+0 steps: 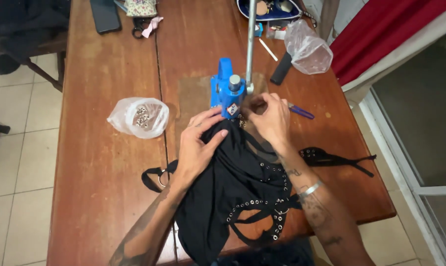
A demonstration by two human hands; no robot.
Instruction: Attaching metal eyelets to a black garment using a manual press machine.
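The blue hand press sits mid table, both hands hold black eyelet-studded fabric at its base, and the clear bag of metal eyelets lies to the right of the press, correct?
Not quite. In the head view the bag of metal eyelets lies left of the blue hand press, not right. The clear bag on the right looks nearly empty. The left hand and right hand do hold the black fabric at its base.
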